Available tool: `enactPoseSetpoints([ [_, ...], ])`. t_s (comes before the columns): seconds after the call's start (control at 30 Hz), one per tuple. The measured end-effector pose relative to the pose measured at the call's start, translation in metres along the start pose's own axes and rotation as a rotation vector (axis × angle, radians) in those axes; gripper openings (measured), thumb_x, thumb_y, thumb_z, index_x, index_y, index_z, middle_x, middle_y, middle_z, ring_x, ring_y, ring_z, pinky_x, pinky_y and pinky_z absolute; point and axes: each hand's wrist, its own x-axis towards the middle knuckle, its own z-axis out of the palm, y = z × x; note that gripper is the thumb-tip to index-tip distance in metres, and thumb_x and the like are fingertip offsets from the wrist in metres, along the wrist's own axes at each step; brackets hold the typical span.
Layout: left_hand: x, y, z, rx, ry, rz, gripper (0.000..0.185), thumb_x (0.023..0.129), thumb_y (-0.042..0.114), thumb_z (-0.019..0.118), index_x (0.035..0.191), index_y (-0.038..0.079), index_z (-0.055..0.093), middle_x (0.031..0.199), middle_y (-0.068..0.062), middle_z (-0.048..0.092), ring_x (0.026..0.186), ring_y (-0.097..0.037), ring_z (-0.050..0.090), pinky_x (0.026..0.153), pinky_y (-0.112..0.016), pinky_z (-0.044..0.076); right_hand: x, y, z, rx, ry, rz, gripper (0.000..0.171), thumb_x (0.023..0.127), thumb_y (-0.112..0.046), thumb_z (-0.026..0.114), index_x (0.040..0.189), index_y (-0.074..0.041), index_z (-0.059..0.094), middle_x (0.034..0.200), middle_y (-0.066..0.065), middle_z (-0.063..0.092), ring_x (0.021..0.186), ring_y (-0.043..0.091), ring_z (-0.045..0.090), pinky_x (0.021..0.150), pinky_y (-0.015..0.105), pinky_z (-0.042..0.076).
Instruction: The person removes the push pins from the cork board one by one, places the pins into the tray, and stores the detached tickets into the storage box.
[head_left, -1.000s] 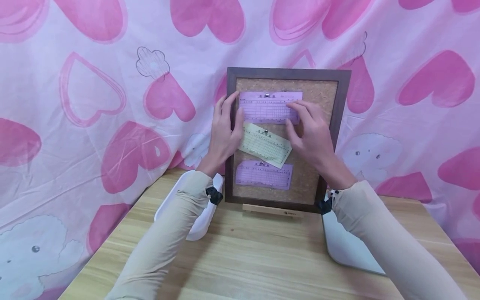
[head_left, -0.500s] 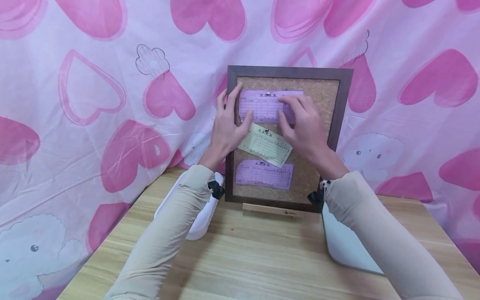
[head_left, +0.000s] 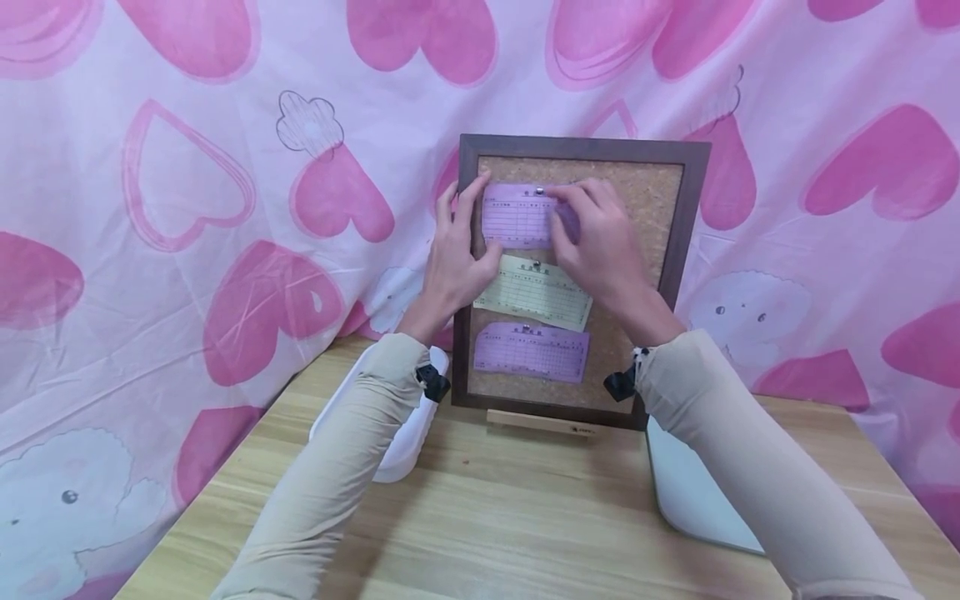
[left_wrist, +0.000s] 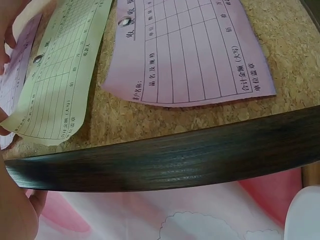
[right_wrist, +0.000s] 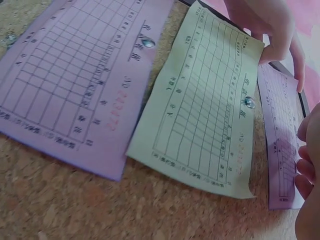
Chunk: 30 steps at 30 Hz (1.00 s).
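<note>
A dark-framed corkboard [head_left: 652,217] stands upright with three pinned receipt slips. My left hand [head_left: 457,258] grips its left edge, the thumb in front close to the top-left corner of the pale green slip [head_left: 536,292]. The right wrist view shows the left thumb [right_wrist: 272,52] right at that slip's corner. My right hand [head_left: 603,242] is over the right part of the top purple slip [head_left: 513,217], fingers bent and touching it, index fingertip beside its shiny pin [head_left: 539,192]. Below the green slip, another purple slip [head_left: 528,354] hangs slightly tilted. The right hand hides the top slip's right end.
A small wooden stand [head_left: 540,422] supports the board on the wooden table [head_left: 525,517]. A white bin [head_left: 401,454] sits at the left, partly behind the left sleeve. A pale flat panel [head_left: 697,492] lies at the right. A heart-print curtain [head_left: 300,50] hangs behind.
My right hand has slid left across the top purple slip towards its pin. The green slip has turned nearer to level, its right end raised. My left hand stays at the board's edge.
</note>
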Motion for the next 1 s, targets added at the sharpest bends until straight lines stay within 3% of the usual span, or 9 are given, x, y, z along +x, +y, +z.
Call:
enactPoseSetpoints([
  [0.1, 0.0, 0.002, 0.0, -0.01, -0.003, -0.002, 0.092, 0.085, 0.02, 0.067, 0.167, 0.043, 0.033, 0.175, -0.01, 0.024, 0.111, -0.035, 0.066, 0.073, -0.043, 0.051, 0.005, -0.001, 0.0, -0.002, -0.005, 0.01, 0.029, 0.105, -0.015, 0.066, 0.131, -0.004, 0.073, 0.117, 0.014, 0.068, 0.112, 0.028, 0.058, 0.097, 0.041, 0.05],
  [0.27, 0.001, 0.003, 0.0, -0.014, -0.003, 0.007, 0.092, 0.085, 0.019, 0.068, 0.168, 0.037, 0.031, 0.174, -0.01, 0.024, 0.151, -0.032, 0.046, 0.102, -0.049, 0.054, 0.011, -0.003, 0.001, 0.0, 0.004, 0.023, 0.026, 0.105, -0.016, 0.067, 0.126, -0.002, 0.073, 0.114, 0.015, 0.068, 0.109, 0.028, 0.058, 0.094, 0.04, 0.051],
  [0.4, 0.002, 0.005, 0.001, -0.02, 0.002, -0.019, 0.081, 0.091, 0.025, 0.067, 0.165, 0.033, 0.036, 0.173, -0.008, 0.027, 0.15, -0.03, 0.048, 0.109, -0.05, 0.053, 0.013, -0.005, 0.002, -0.006, 0.008, 0.044, 0.024, 0.106, -0.016, 0.067, 0.124, -0.002, 0.074, 0.112, 0.015, 0.069, 0.106, 0.028, 0.059, 0.091, 0.039, 0.051],
  [0.57, 0.005, 0.009, 0.005, -0.055, 0.053, -0.042, 0.051, 0.104, 0.029, 0.061, 0.151, 0.015, 0.047, 0.164, -0.011, 0.037, 0.153, -0.024, 0.043, 0.126, -0.037, 0.04, 0.015, -0.008, 0.004, -0.02, 0.003, 0.092, 0.024, 0.106, -0.019, 0.068, 0.122, -0.003, 0.074, 0.112, 0.014, 0.069, 0.107, 0.026, 0.059, 0.093, 0.039, 0.052],
  [0.73, 0.006, 0.009, 0.007, -0.09, 0.117, -0.011, 0.032, 0.11, 0.024, 0.055, 0.135, 0.005, 0.053, 0.154, -0.015, 0.044, 0.148, -0.023, 0.044, 0.124, -0.031, 0.037, 0.018, -0.01, 0.005, -0.024, 0.012, 0.117, 0.024, 0.107, -0.02, 0.067, 0.119, -0.001, 0.075, 0.11, 0.014, 0.069, 0.106, 0.027, 0.059, 0.094, 0.04, 0.052],
  [1.0, 0.007, 0.007, 0.008, -0.116, 0.127, 0.011, 0.022, 0.111, 0.021, 0.056, 0.123, 0.002, 0.058, 0.15, -0.018, 0.046, 0.153, -0.025, 0.041, 0.125, -0.032, 0.037, 0.02, -0.011, 0.008, -0.021, 0.041, 0.148, 0.023, 0.107, -0.019, 0.066, 0.115, 0.0, 0.076, 0.108, 0.015, 0.072, 0.105, 0.029, 0.061, 0.095, 0.041, 0.051],
])
